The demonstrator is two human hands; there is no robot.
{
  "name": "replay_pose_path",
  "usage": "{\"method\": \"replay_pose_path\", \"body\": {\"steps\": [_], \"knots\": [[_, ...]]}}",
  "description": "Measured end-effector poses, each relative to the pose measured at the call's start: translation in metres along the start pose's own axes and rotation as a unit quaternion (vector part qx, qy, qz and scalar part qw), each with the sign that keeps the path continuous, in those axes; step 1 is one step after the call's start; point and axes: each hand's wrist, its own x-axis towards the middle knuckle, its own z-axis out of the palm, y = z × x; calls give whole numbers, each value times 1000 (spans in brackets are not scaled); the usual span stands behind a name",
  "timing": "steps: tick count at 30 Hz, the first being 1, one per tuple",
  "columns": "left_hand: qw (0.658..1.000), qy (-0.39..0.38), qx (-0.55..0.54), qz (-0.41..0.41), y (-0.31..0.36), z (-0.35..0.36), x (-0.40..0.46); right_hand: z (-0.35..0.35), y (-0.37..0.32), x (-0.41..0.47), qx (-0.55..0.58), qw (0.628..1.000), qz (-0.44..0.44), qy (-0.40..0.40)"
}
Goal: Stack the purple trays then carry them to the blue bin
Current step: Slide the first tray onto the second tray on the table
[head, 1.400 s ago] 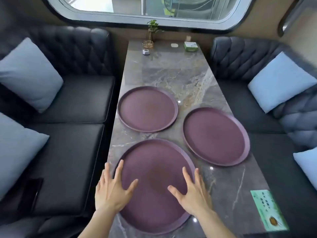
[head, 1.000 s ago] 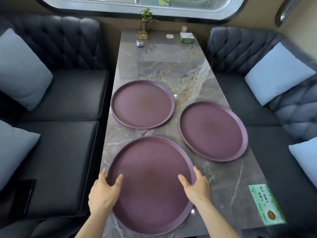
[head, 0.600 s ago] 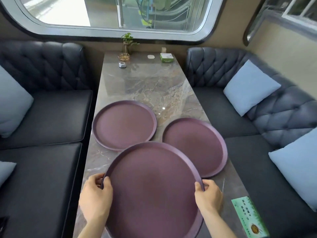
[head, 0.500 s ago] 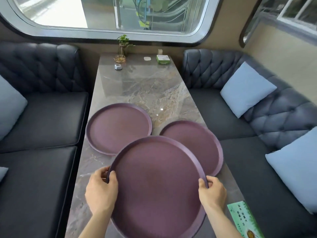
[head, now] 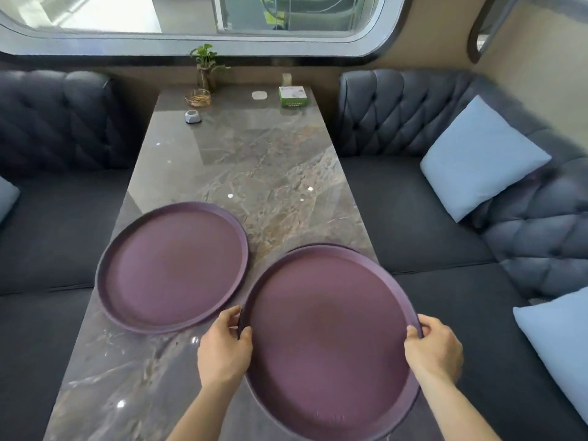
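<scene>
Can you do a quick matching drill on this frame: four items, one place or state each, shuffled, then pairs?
Items:
1. held tray
2. left tray
3. green box
4. light blue cushion

Places or states:
A. far end of the table, by the window
B. gripped at its rim by both hands
C. on the right-hand sofa
D. flat on the table, untouched

Pairs: 1-B, 2-D, 3-A, 4-C

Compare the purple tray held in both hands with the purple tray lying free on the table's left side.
The held tray is gripped at opposite rims by the left hand and right hand; the free tray is untouched. The held tray covers another tray; the free tray lies alone on marble. Both are round, purple, rimmed, empty.
</scene>
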Motion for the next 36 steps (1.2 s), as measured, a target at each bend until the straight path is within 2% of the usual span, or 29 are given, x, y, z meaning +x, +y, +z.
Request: {"method": "replay_pose_path", "body": {"steps": [7, 21, 36], "knots": [[998, 7, 61, -10, 15, 42, 21, 30, -9, 60, -44, 998, -31, -30], [988, 97, 108, -49, 21, 61, 41, 43, -9, 94, -38, 997, -39, -62], [985, 86, 148, -38, 11, 65, 50, 41, -11, 104, -59, 993, -42, -88]]}}
